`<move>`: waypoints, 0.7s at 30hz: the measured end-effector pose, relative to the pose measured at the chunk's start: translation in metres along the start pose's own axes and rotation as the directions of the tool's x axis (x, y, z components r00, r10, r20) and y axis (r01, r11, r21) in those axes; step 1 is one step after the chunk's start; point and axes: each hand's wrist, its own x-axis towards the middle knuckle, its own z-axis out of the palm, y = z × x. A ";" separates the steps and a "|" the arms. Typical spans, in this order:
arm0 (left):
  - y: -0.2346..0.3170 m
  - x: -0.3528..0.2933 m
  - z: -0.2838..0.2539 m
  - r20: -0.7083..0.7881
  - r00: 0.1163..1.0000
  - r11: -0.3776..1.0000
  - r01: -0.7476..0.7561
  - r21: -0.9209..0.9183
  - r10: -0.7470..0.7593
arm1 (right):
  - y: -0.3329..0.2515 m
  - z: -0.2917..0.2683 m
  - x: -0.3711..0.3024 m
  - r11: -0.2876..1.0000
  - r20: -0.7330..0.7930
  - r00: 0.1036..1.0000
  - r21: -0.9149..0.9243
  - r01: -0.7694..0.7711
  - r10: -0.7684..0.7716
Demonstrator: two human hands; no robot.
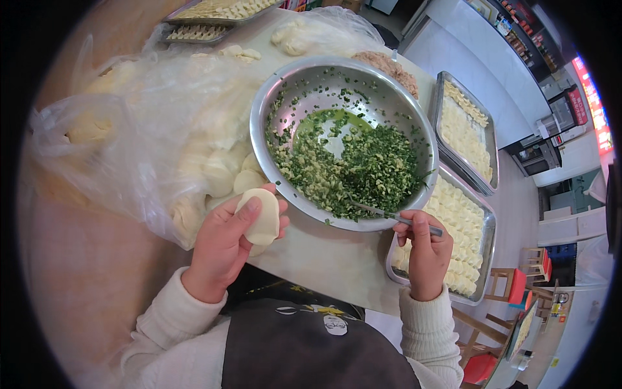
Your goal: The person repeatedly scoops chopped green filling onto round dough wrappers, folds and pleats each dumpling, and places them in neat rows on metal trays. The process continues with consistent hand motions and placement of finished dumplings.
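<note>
Bare desk shows only at lower centre of the frame, a strip between the two hands, open for passing. Above it the steel bowl (wide, filling the centre) blocks the way. At left a plastic bag of dough crowds against the bowl. At right two trays of dumplings sit close together, leaving no gap.

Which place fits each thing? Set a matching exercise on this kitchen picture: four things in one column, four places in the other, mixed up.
1. dough wrapper
2. metal utensil
3. chopped green filling
4. tray of finished dumplings

a. inside the steel bowl
b. in the left hand
c. under the right hand, at the table edge
d. in the right hand, tip in the bowl

Pairs: 1-b, 2-d, 3-a, 4-c
</note>
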 end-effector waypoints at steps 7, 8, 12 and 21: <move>0.001 0.030 0.029 -0.009 1.000 0.996 -0.009 -0.091 0.008 | 0.003 -0.001 0.005 0.987 -0.111 0.993 0.155 0.047 -0.030; -0.001 0.037 0.034 0.019 1.000 0.987 -0.005 -0.162 0.008 | 0.000 -0.001 0.003 0.982 -0.116 0.992 0.176 0.070 -0.050; -0.009 0.056 0.055 0.077 0.989 0.950 0.145 -0.277 -0.128 | -0.009 -0.001 -0.014 0.979 -0.133 0.977 0.091 0.182 -0.169; -0.028 0.076 0.084 -0.084 0.981 0.891 0.120 -0.438 -0.173 | 0.004 0.008 -0.031 0.409 0.421 0.599 -0.459 0.788 -0.681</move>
